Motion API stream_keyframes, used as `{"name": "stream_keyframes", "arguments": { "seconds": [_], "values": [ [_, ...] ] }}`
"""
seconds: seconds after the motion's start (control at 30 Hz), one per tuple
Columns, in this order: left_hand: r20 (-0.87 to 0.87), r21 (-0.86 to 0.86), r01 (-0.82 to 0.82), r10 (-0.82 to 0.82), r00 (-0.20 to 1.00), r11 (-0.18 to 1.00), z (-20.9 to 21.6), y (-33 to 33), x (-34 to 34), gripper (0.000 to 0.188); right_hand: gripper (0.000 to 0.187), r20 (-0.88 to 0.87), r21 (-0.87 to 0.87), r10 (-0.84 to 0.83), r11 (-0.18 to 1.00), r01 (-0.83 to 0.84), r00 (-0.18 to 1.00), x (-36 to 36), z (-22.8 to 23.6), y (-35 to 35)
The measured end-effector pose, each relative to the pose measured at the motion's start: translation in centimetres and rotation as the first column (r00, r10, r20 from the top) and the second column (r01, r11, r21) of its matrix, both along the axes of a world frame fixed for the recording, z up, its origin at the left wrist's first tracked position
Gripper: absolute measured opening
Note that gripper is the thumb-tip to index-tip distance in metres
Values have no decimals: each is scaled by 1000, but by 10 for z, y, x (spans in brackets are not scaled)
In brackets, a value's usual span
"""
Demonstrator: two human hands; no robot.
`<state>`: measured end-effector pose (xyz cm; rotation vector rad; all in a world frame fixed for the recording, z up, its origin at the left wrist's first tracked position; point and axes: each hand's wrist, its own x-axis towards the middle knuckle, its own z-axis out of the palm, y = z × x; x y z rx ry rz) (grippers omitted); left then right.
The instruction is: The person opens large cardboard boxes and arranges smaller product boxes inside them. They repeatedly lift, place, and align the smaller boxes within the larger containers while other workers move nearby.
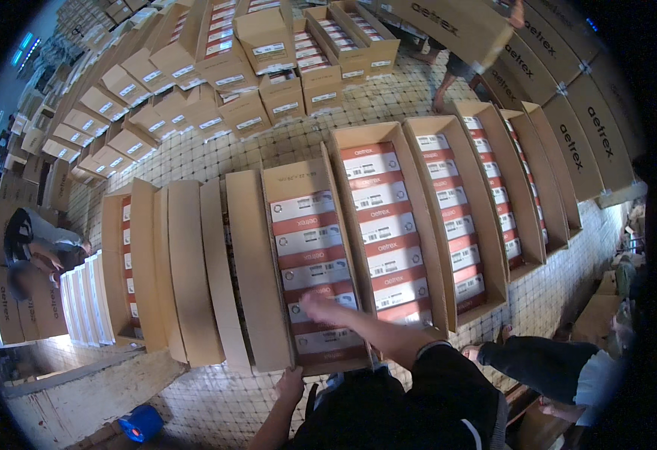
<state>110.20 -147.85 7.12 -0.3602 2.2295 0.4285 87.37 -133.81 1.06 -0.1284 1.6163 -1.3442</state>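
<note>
An open cardboard carton [298,176] stands directly in front of me, with a row of red-and-white shoeboxes [315,270] packed inside. My left hand [290,384] is closed on the carton's near left corner. Over the nearer shoeboxes reaches my right hand [322,309], its fingers stretched toward the left and slightly blurred. Nothing shows in that hand, and I cannot tell whether it touches the box tops. To the right, another open carton [418,195] holds a similar row of shoeboxes.
Tall carton flaps [193,270] stand to my left. More packed cartons [268,52] line the tiled floor [283,139] at the back. One person [39,240] bends at far left; another carries a large carton [448,30]. A third person's leg [531,364] is at right. A blue container [141,424] lies lower left.
</note>
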Motion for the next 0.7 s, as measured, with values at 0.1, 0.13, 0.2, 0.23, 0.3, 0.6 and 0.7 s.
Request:
{"name": "stream_keyframes", "arguments": {
  "seconds": [0.1,0.13,0.2,0.23,0.3,0.6,0.7],
  "values": [
    [-5,-76,70,-71,997,995,-15,1,0,15,24,668,-189,-523,569,800,530,-120,-46,-30],
    [5,-79,56,-56,998,995,-17,1,2,15,27,735,-244,-495,446,861,464,-154,-53,-30],
    [-11,-83,38,-39,999,996,-20,1,6,14,43,736,-181,-594,290,940,325,-209,-56,-36],
    [-24,-102,62,-65,998,993,-21,1,8,14,53,633,-60,-738,255,965,234,-229,-52,-38],
    [-125,-57,-44,37,991,997,-21,2,10,16,65,523,-31,-826,227,973,210,-256,-38,-45],
    [-108,-68,-150,142,984,986,-17,2,9,20,67,713,-265,-692,-114,958,114,-348,134,-73],
    [-141,-78,24,-34,989,997,-16,1,10,20,55,320,-921,-561,5,390,763,-370,263,-61]
  ]
}}
